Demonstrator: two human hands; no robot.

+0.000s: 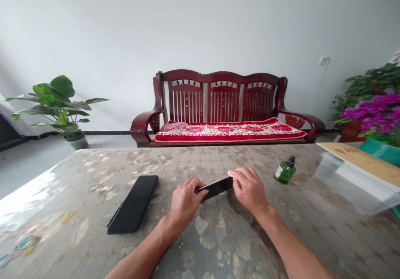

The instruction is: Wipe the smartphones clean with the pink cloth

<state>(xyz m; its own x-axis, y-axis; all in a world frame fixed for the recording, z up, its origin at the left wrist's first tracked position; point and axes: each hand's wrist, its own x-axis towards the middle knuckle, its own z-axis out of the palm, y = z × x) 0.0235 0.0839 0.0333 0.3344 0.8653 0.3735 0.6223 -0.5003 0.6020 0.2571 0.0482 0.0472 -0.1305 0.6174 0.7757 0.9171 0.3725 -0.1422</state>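
Observation:
My left hand (185,200) is closed on the near end of a black phone (216,187), held tilted just above the table. My right hand (248,187) is closed over the phone's far end, pressing a small pink cloth or pad (231,173) against it with the fingertips. A second black phone or tablet (134,204) lies flat on the table to the left of my left hand, untouched. A small green bottle (285,171) with a black cap stands to the right of my right hand.
The table (218,245) has a glossy patterned cover. Coloured rubber bands (26,243) lie at its left edge. A clear plastic box (353,183) with a board on it sits at the right. Beyond are a red wooden bench (221,108) and potted plants (59,104).

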